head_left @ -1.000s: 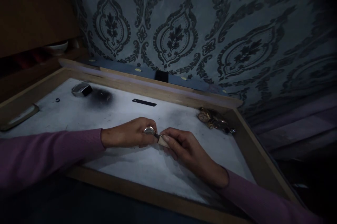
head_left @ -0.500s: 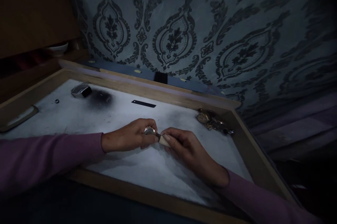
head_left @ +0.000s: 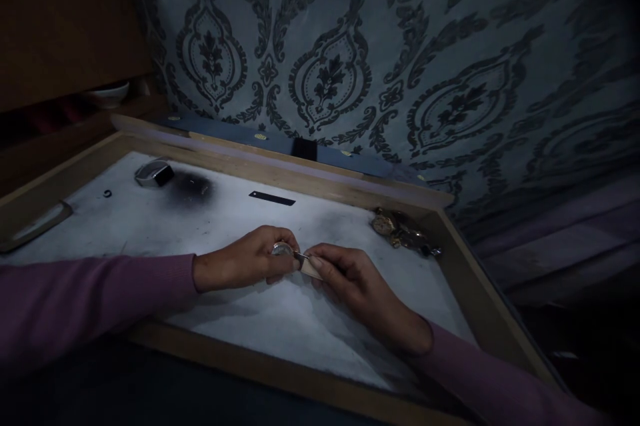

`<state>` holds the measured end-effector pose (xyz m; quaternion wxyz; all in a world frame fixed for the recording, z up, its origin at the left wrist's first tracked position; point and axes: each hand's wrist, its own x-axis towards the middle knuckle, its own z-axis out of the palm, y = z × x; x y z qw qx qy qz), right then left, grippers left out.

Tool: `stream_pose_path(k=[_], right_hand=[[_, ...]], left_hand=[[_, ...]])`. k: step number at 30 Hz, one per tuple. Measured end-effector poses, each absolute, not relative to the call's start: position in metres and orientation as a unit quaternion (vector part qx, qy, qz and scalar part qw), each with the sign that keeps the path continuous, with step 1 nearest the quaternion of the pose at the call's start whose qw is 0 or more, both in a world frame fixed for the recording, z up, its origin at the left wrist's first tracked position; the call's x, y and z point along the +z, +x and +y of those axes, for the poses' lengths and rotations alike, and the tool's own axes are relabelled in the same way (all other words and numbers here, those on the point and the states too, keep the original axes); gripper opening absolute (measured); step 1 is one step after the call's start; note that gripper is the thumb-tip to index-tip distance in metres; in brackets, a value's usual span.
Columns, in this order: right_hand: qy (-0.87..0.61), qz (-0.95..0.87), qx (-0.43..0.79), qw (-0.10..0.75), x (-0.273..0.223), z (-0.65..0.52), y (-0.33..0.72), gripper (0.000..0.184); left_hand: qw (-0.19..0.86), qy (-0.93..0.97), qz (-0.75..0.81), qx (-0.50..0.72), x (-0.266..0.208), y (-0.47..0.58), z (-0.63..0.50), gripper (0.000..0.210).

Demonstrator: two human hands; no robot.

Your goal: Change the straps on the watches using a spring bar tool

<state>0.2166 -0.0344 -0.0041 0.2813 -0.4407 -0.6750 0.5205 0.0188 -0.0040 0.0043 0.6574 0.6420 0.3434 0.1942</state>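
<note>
My left hand (head_left: 253,256) is closed around a small round silvery watch case (head_left: 283,249), held between thumb and fingers with its shiny face upward. My right hand (head_left: 350,279) pinches a small flat pale piece (head_left: 311,269) with a thin metal blade-like edge at its end. The tip of this piece reaches the side of the watch case, close to my left thumb; whether it is pushed into the case I cannot tell. Both hands are just above the white surface (head_left: 235,319), nearly touching each other.
A wooden rim (head_left: 280,171) borders the white surface. A wristwatch (head_left: 154,174), a small black ring-like piece (head_left: 107,193) and a curved frame (head_left: 40,229) lie left. Behind my hands is a black strip (head_left: 273,198). A pile of watches (head_left: 405,231) sits at right.
The watch case has tilted slightly and its face shines less brightly. My hands have kept nearly the same place and hold.
</note>
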Motion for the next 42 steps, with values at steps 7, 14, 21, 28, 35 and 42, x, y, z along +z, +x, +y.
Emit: stream_pose_path(k=[7, 14, 21, 28, 35, 42], right_hand=[[-0.435, -0.684, 0.517, 0.275, -0.0004, -0.0343, 0.2159, 0.034], [-0.433, -0.685, 0.517, 0.275, -0.0031, -0.0340, 0.2165, 0.031], [-0.427, -0.684, 0.520, 0.282, -0.0022, -0.0348, 0.2155, 0.030], [-0.434, -0.689, 0.514, 0.270, -0.0024, -0.0354, 0.2154, 0.027], [-0.424, -0.693, 0.512, 0.277, -0.0016, -0.0356, 0.2151, 0.026], [-0.412, -0.701, 0.502, 0.294, -0.0042, -0.0369, 0.2158, 0.025]], left_hand=[[0.652, 0.645, 0.340, 0.207, 0.0009, 0.0193, -0.0044, 0.018], [0.652, 0.641, 0.339, 0.221, -0.0017, 0.0202, -0.0055, 0.017], [0.665, 0.633, 0.335, 0.212, 0.0001, 0.0205, -0.0058, 0.014], [0.673, 0.630, 0.334, 0.196, 0.0024, 0.0203, -0.0031, 0.014], [0.677, 0.628, 0.336, 0.186, 0.0044, 0.0199, -0.0024, 0.015], [0.676, 0.632, 0.330, 0.188, 0.0026, 0.0197, -0.0007, 0.013]])
